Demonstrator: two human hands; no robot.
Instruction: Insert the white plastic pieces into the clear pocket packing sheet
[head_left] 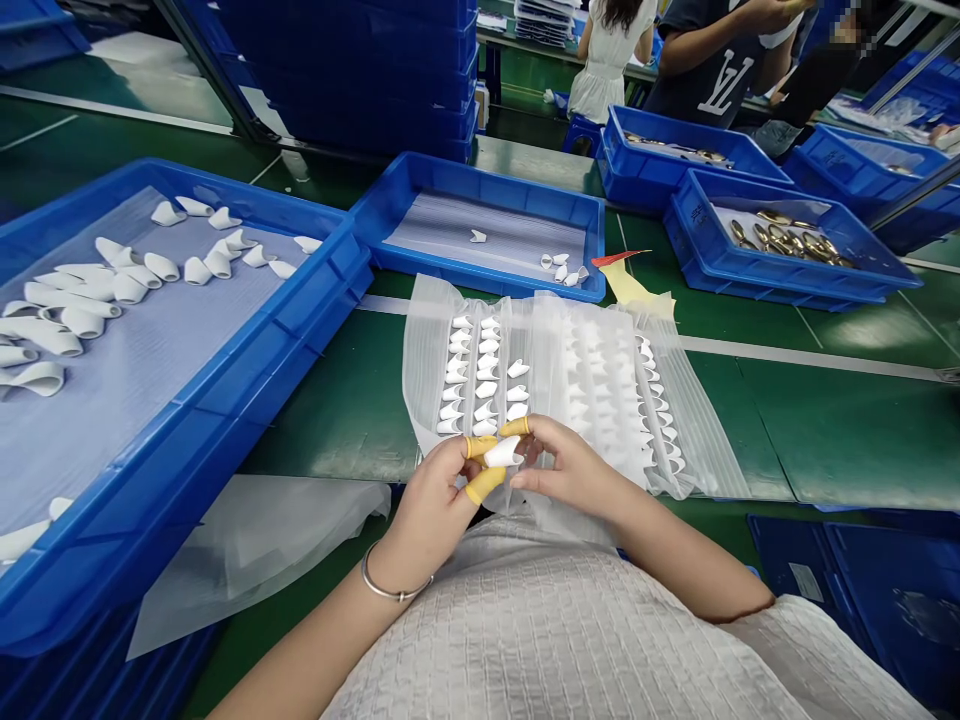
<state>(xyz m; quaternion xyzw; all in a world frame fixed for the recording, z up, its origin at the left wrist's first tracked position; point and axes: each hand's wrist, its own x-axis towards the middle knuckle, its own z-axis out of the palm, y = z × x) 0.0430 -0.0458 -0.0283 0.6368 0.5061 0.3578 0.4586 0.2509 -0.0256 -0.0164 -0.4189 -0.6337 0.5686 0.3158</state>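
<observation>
In front of my body, a small white curved piece, hollow with a pointed edge, is pinched in my left hand, which wears yellow finger covers. My right hand has its fingers curled at the right end of that same piece, one covered fingertip touching its top. Just beyond both hands lies a translucent sheet on the table, with rows of similar white pieces set in it. A folded layer of the sheet veils the middle rows.
At left stands a large blue tray of loose white pieces. A smaller blue tray behind holds a few more. Yellow paper lies beside the sheet. Blue crates with shiny gold-coloured metal items are at right; people are behind.
</observation>
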